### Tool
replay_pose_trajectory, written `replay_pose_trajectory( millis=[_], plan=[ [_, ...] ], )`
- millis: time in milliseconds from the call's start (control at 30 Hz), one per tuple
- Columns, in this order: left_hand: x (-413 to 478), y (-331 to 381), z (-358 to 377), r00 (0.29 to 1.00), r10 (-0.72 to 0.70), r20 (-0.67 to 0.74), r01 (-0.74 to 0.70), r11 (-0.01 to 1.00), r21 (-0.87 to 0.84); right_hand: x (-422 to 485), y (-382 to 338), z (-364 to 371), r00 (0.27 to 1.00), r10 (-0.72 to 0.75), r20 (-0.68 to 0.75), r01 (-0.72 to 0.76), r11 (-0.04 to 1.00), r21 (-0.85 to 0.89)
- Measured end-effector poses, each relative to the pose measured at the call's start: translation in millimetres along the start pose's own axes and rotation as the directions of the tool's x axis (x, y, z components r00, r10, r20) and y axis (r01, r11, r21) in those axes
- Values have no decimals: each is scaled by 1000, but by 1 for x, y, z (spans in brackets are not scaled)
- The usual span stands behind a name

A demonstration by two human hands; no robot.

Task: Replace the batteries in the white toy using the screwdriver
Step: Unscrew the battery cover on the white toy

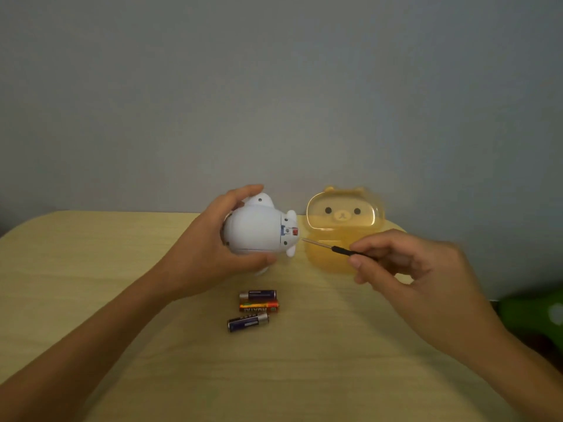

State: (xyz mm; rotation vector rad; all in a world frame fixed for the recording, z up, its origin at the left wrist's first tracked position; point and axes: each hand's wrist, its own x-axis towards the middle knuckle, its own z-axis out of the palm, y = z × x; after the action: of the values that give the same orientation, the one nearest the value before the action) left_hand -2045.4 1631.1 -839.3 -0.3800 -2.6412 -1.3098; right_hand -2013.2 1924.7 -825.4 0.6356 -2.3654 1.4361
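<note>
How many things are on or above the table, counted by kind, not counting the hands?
Batteries: 3 (two dark blue, one orange)
White toy: 1
Screwdriver: 1
Yellow bear-face box, lid open: 1
Total: 6

Two bare forearms and hands, nothing worn

Both arms enter from the near edge, uncovered from the frame's border to the fingertips: no sleeve, cuff or glove shows on either. The left hand (210, 251) on the left side has no ring, watch or band visible at wrist or fingers. The right hand (414, 269) on the right is equally plain, with short nails and slightly blurred.
</note>
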Motion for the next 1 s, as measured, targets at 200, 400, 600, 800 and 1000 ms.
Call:
replay_pose_trajectory(
  millis=[200,400,600,800,1000],
  plan=[
    [-26,24,2,983,172,59,-171,985,-22,-13,-16,-5,967,-253,-42,239,947,-213],
    [-29,29,5,981,190,40,-189,982,-30,-16,-18,-12,944,-329,-23,310,910,-276],
    [-30,30,5,980,195,38,-194,981,-26,-18,-17,-16,946,-322,-34,298,907,-297],
    [-35,37,3,968,250,30,-251,964,90,-15,-29,-16,926,-377,3,352,860,-370],
    [-43,43,4,961,276,30,-278,948,155,-9,-33,-16,909,-414,57,379,760,-529]
  ],
)
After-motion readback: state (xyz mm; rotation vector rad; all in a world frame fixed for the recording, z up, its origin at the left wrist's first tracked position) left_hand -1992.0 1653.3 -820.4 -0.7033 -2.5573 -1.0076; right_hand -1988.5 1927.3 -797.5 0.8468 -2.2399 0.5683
